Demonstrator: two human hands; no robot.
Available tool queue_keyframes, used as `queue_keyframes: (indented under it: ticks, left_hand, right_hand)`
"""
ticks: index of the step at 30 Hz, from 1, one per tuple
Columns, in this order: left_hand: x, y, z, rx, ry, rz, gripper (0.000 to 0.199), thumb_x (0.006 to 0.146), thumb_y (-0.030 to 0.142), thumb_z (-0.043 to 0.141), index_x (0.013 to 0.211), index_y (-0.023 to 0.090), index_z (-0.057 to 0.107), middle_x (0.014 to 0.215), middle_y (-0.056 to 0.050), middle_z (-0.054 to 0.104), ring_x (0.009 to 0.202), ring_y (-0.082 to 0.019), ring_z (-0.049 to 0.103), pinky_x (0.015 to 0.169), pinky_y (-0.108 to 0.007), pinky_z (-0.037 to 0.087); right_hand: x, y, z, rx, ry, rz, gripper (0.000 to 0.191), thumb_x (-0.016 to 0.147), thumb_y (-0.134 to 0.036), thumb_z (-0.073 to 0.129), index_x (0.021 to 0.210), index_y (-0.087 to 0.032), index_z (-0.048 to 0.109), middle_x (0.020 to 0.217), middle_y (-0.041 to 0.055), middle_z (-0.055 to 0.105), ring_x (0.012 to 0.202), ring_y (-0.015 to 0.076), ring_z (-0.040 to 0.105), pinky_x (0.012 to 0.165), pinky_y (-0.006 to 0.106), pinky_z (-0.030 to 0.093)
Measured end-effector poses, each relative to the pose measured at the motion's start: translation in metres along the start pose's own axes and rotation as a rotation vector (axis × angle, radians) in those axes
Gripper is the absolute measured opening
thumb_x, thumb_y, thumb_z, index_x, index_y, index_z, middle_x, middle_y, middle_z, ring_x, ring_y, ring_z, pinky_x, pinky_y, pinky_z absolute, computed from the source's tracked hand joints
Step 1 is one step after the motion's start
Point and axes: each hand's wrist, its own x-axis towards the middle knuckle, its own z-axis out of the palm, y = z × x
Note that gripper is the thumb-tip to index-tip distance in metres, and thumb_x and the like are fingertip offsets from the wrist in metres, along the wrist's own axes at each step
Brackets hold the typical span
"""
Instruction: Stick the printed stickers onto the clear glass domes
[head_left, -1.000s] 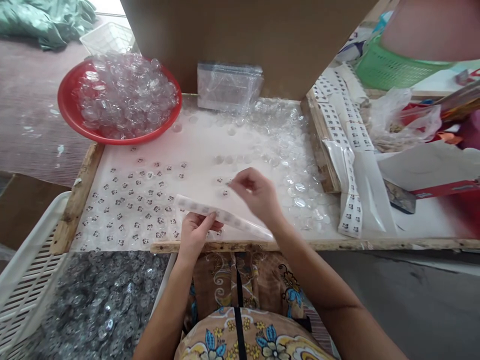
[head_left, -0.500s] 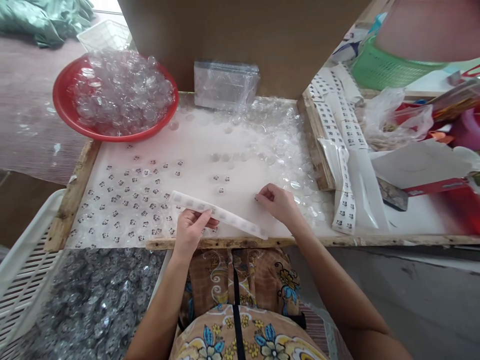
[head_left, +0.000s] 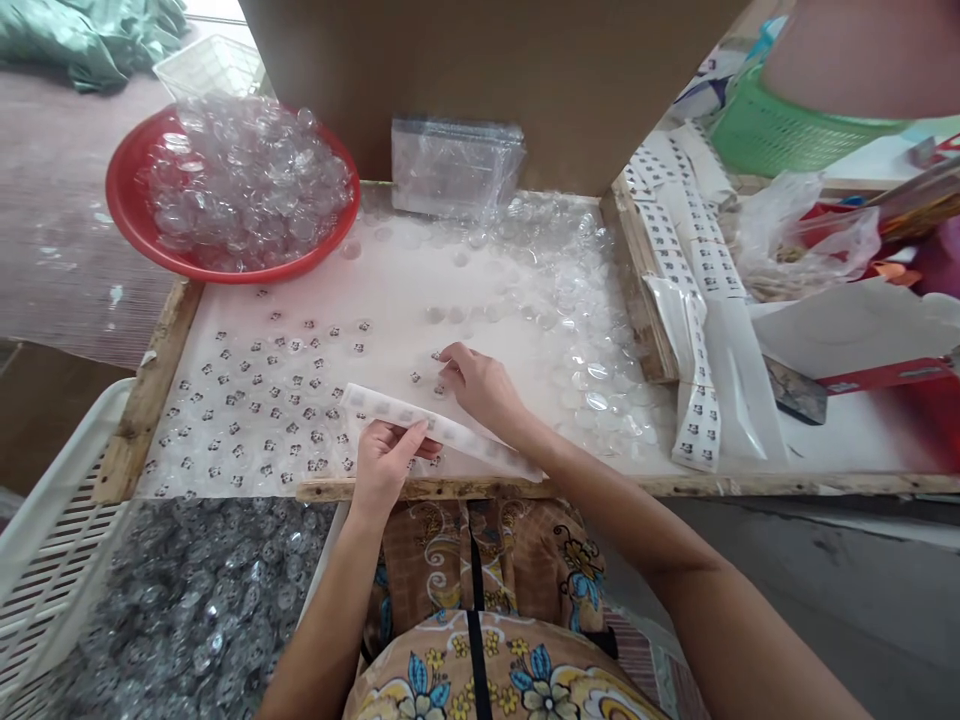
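My left hand is closed on a long white sticker strip slanting over the front edge of the white work surface. Above the strip, my right hand has its fingertips pinched together at a small panda-marked piece; whether it grips that piece is too small to tell. Two more such pieces lie beside the fingers. Several clear discs with panda marks cover the surface's left part. Plain clear discs are spread on its right part.
A red basin heaped with clear discs stands at the back left. Below it is a white crate beside many finished-looking discs. A cardboard box rises behind; sticker strips and a phone lie right.
My right hand has moved left, from the middle right of the surface to the small panda-marked pieces. My left hand stays on the strip. The view has shifted slightly.
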Motion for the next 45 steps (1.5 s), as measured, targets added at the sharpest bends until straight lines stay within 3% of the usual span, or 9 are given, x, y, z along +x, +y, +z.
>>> queue_keyframes:
  ticks: [5, 13, 18, 23, 28, 34, 38, 42, 45]
  left_hand:
    - [0.0, 0.001, 0.0, -0.023, -0.027, -0.005, 0.024, 0.076, 0.036, 0.073, 0.075, 0.011, 0.072, 0.061, -0.006, 0.071, 0.054, -0.018, 0.068, 0.053, -0.026, 0.058]
    - [0.001, 0.0, 0.0, -0.009, -0.038, -0.005, 0.023, 0.077, 0.035, 0.072, 0.074, 0.012, 0.071, 0.059, -0.005, 0.071, 0.053, -0.017, 0.067, 0.052, -0.025, 0.057]
    - [0.001, -0.001, 0.0, -0.022, -0.02, -0.005, 0.023, 0.076, 0.035, 0.072, 0.074, 0.012, 0.07, 0.06, -0.004, 0.071, 0.053, -0.017, 0.067, 0.052, -0.025, 0.057]
    - [0.001, 0.0, 0.001, -0.003, -0.022, -0.008, 0.024, 0.075, 0.035, 0.073, 0.076, 0.012, 0.069, 0.059, -0.005, 0.071, 0.053, -0.017, 0.068, 0.053, -0.026, 0.057]
    - [0.001, -0.001, 0.001, -0.002, -0.012, -0.002, 0.025, 0.075, 0.036, 0.073, 0.077, 0.012, 0.068, 0.06, -0.004, 0.071, 0.054, -0.018, 0.068, 0.052, -0.026, 0.057]
    - [0.001, 0.0, 0.0, -0.002, -0.024, 0.01, 0.023, 0.076, 0.035, 0.073, 0.077, 0.012, 0.069, 0.061, -0.004, 0.071, 0.055, -0.018, 0.068, 0.053, -0.026, 0.057]
    - [0.0, 0.001, 0.0, 0.011, -0.015, -0.002, 0.023, 0.076, 0.035, 0.073, 0.076, 0.012, 0.07, 0.061, -0.005, 0.071, 0.055, -0.017, 0.068, 0.054, -0.026, 0.057]
    - [0.0, 0.002, 0.001, 0.029, -0.004, -0.016, 0.024, 0.076, 0.035, 0.072, 0.076, 0.012, 0.07, 0.06, -0.005, 0.071, 0.055, -0.018, 0.068, 0.054, -0.026, 0.057]
    - [0.0, 0.002, 0.002, 0.022, -0.002, -0.014, 0.024, 0.076, 0.036, 0.072, 0.077, 0.012, 0.07, 0.06, -0.005, 0.071, 0.055, -0.018, 0.068, 0.054, -0.027, 0.057]
  right_hand:
    - [0.022, 0.025, -0.007, -0.161, 0.155, -0.079, 0.025, 0.09, -0.013, 0.046, 0.111, -0.017, 0.06, 0.111, 0.0136, 0.062, 0.098, 0.0271, 0.055, 0.079, 0.037, 0.045]
    - [0.06, 0.035, 0.004, -0.313, 0.087, -0.321, 0.044, 0.091, -0.024, 0.054, 0.135, -0.021, 0.05, 0.142, 0.0135, 0.045, 0.128, 0.0323, 0.037, 0.102, 0.048, 0.035]
    - [0.084, 0.051, 0.007, -0.216, 0.021, -0.315, 0.03, 0.093, -0.028, 0.051, 0.12, -0.023, 0.062, 0.127, 0.0112, 0.054, 0.115, 0.0278, 0.048, 0.097, 0.044, 0.039]
    - [0.07, 0.07, 0.002, -0.185, 0.146, -0.308, 0.027, 0.094, -0.03, 0.049, 0.112, -0.019, 0.066, 0.11, 0.0129, 0.059, 0.101, 0.0253, 0.052, 0.09, 0.038, 0.044]
    - [0.054, 0.081, -0.005, -0.252, 0.186, -0.209, 0.028, 0.095, -0.036, 0.046, 0.097, -0.017, 0.067, 0.096, 0.0121, 0.06, 0.083, 0.0228, 0.057, 0.07, 0.033, 0.045]
    - [0.052, 0.085, -0.027, -0.031, 0.349, -0.096, 0.015, 0.087, -0.033, 0.057, 0.085, -0.019, 0.062, 0.084, 0.0057, 0.061, 0.061, 0.0139, 0.053, 0.063, 0.029, 0.046]
    - [0.054, 0.075, -0.046, 0.039, 0.493, -0.148, 0.014, 0.087, -0.033, 0.057, 0.087, -0.02, 0.061, 0.087, 0.0048, 0.06, 0.064, 0.0137, 0.055, 0.064, 0.03, 0.048]
    - [0.054, 0.067, -0.054, 0.058, 0.372, -0.289, 0.017, 0.087, -0.029, 0.056, 0.1, -0.021, 0.064, 0.101, 0.0084, 0.06, 0.083, 0.0186, 0.062, 0.071, 0.033, 0.052]
    - [0.049, 0.067, -0.053, 0.113, 0.36, -0.262, 0.019, 0.088, -0.029, 0.054, 0.104, -0.023, 0.063, 0.106, 0.0084, 0.061, 0.091, 0.0199, 0.062, 0.076, 0.035, 0.053]
